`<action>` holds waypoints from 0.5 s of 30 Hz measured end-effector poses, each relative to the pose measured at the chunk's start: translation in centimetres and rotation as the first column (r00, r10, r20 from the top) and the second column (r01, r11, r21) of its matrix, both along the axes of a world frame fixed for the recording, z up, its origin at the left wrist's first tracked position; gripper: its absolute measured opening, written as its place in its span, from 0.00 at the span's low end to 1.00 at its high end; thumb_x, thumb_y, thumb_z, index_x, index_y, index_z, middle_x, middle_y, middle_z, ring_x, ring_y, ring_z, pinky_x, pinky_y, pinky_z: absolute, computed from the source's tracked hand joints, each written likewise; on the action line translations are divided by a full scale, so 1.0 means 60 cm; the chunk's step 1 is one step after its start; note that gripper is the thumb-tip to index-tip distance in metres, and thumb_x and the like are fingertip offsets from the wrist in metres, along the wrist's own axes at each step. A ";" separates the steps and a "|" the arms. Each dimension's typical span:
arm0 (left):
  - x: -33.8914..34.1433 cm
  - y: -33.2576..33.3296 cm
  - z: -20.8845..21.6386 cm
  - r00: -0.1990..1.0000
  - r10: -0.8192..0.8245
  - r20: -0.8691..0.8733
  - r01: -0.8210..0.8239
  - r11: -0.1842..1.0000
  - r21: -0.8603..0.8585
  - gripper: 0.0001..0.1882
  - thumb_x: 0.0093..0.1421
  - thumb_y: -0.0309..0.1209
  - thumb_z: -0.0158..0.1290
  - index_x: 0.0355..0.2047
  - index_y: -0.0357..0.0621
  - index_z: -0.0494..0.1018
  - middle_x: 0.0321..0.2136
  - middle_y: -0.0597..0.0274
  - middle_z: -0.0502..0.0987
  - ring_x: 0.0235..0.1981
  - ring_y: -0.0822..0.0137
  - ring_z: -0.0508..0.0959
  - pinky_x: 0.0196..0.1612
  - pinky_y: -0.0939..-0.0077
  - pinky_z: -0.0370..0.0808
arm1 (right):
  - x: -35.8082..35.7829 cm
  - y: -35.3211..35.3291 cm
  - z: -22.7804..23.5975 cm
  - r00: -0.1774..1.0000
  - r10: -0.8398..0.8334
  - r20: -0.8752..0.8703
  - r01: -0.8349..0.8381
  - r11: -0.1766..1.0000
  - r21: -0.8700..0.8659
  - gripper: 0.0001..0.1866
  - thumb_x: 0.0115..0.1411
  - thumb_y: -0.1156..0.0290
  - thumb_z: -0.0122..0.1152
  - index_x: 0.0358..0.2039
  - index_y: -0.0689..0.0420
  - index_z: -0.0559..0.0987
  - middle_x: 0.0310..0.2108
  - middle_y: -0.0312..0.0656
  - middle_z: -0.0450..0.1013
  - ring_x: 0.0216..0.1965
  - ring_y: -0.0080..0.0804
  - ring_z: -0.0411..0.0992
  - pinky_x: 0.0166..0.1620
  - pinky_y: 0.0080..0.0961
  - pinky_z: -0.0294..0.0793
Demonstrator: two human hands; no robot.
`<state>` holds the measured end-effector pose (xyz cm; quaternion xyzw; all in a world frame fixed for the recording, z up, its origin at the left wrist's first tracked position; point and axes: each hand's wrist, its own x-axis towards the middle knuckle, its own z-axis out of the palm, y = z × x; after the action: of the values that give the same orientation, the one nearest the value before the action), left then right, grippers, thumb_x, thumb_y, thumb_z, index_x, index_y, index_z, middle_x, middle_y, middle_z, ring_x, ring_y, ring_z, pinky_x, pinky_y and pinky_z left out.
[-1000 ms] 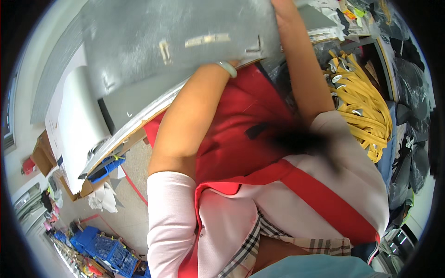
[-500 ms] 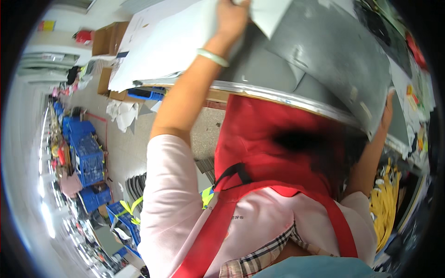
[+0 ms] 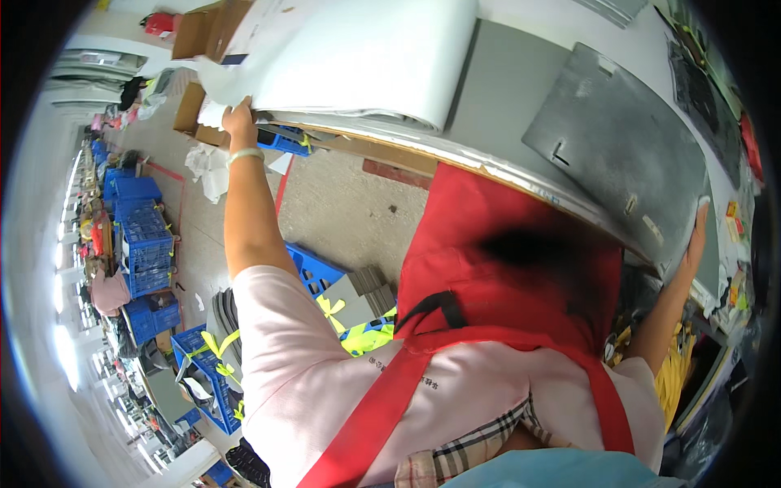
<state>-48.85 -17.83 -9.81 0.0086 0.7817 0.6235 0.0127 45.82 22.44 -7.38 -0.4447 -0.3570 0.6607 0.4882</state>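
A stack of large white sheets (image 3: 358,69) covers the left part of the worktable, its near edge folded over in a loose curl. At the table's left end my left hand (image 3: 238,120) is closed on the edge of a white sheet, arm stretched far out. On the right lies a dark grey panel (image 3: 622,138) with small slots and scuffs, set askew over a plain grey sheet (image 3: 508,73). My right hand (image 3: 696,236) is at the panel's right edge near its front corner, holding it there; some of the fingers are hidden.
The table's metal front edge (image 3: 521,185) runs against my red apron (image 3: 480,244). Cardboard boxes (image 3: 195,34) stand beyond the left end. Blue crates (image 3: 146,236) line the floor to the left. Stacked grey pieces (image 3: 370,289) sit below, and yellow strips (image 3: 675,366) hang at the right.
My left hand has moved left and nearer, from the far middle of the table to its left end. The grey panel has shifted slightly and lies flatter. My right hand stays at its edge.
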 end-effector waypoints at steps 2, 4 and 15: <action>-0.002 -0.026 -0.057 0.998 -0.023 -0.066 0.007 0.973 -0.232 0.38 0.58 0.32 0.66 0.64 0.25 0.63 0.47 0.43 0.80 0.47 0.56 0.81 0.48 0.66 0.77 | -0.011 -0.001 0.009 0.987 -0.094 0.127 0.092 0.995 0.024 0.32 0.73 0.57 0.55 0.71 0.59 0.63 0.69 0.44 0.63 0.67 0.34 0.65 0.69 0.30 0.62; -0.001 -0.040 -0.057 0.965 -0.061 -0.256 -0.075 0.869 -0.489 0.39 0.59 0.39 0.65 0.62 0.23 0.65 0.50 0.40 0.79 0.52 0.51 0.79 0.57 0.62 0.73 | -0.033 0.000 0.021 0.968 -0.090 0.233 0.074 0.994 0.077 0.33 0.72 0.56 0.57 0.71 0.60 0.64 0.68 0.44 0.65 0.66 0.33 0.66 0.70 0.29 0.61; 0.623 0.215 0.225 0.161 -0.809 -0.565 0.668 0.511 -0.541 0.08 0.66 0.26 0.59 0.45 0.43 0.82 0.40 0.65 0.85 0.40 0.74 0.82 0.44 0.77 0.78 | -0.219 0.075 0.070 0.782 0.232 0.578 -0.400 0.899 0.179 0.09 0.66 0.62 0.67 0.40 0.54 0.82 0.32 0.27 0.76 0.33 0.17 0.70 0.37 0.20 0.70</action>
<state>-11.45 -4.91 3.67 0.6525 0.6447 0.3979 -0.0189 32.70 26.96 -3.18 -0.4692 -0.6440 0.5201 0.3076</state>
